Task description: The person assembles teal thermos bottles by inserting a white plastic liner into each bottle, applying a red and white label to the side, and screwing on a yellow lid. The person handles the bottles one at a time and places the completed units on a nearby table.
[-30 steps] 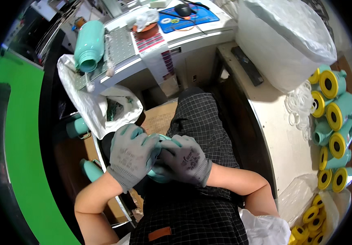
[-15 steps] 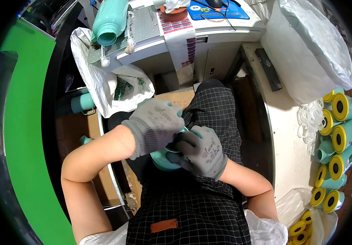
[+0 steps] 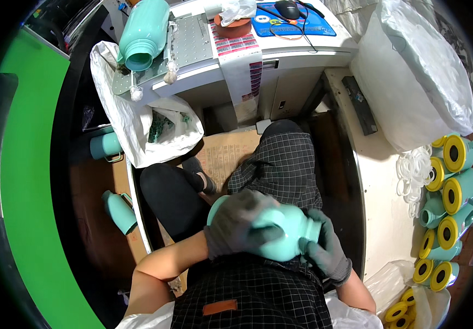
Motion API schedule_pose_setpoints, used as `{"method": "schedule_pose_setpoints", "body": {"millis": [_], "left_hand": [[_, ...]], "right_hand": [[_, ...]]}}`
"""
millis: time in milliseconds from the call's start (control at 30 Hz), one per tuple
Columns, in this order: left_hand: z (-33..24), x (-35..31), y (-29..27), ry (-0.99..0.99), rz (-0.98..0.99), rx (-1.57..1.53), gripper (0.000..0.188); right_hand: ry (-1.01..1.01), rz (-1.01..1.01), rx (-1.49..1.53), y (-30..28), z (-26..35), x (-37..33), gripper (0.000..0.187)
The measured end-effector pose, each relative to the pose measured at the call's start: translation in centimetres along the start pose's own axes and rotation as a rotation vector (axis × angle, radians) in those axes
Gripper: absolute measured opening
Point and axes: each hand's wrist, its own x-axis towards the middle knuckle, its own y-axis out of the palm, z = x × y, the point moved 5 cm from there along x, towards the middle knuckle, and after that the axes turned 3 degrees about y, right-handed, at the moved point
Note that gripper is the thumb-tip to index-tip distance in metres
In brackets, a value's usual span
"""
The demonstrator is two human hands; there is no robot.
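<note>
A teal plastic jug [image 3: 283, 249] with a loop handle lies sideways across my lap, its neck toward the right. My left hand [image 3: 239, 223], in a grey knit glove, wraps over its body near the handle; motion blurs those fingers a little. At the neck, my gloved right hand [image 3: 329, 251] closes its thumb and fingers about the rim. The jug's mouth is turned away and partly hidden by that hand. My checked apron [image 3: 264, 290] lies beneath the jug.
A white sack [image 3: 179, 145] hangs by the bench's perforated metal plate [image 3: 190, 44], where another teal jug [image 3: 146, 33] lies. Teal jugs [image 3: 118, 214] sit in the left box. Right, a ledge bears white rings [image 3: 412, 170], several yellow-rimmed jugs [image 3: 453, 194] and a large plastic bag [image 3: 406, 82].
The jug has turned from mouth-up between my hands to lying sideways, mouth rightward. My left hand has moved down onto its body, and my right hand down and right to the neck.
</note>
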Motion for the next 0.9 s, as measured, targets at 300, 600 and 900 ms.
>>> {"method": "schedule_pose_setpoints", "body": {"millis": [300, 600, 900], "left_hand": [[26.2, 10.8, -6.0, -0.611, -0.581, -0.856, 0.055], [22.3, 9.4, 0.1, -0.532, -0.373, -0.687, 0.057], [11.2, 6.9, -1.5, -0.343, -0.779, -0.263, 0.080]], "right_hand": [[-0.518, -0.401, 0.690, -6.8, -2.7, 0.7, 0.080], [-0.782, -0.740, -0.078, -8.5, -3.0, 1.7, 0.105], [-0.796, -0.720, -0.055, -6.7, -3.1, 0.9, 0.107]]}}
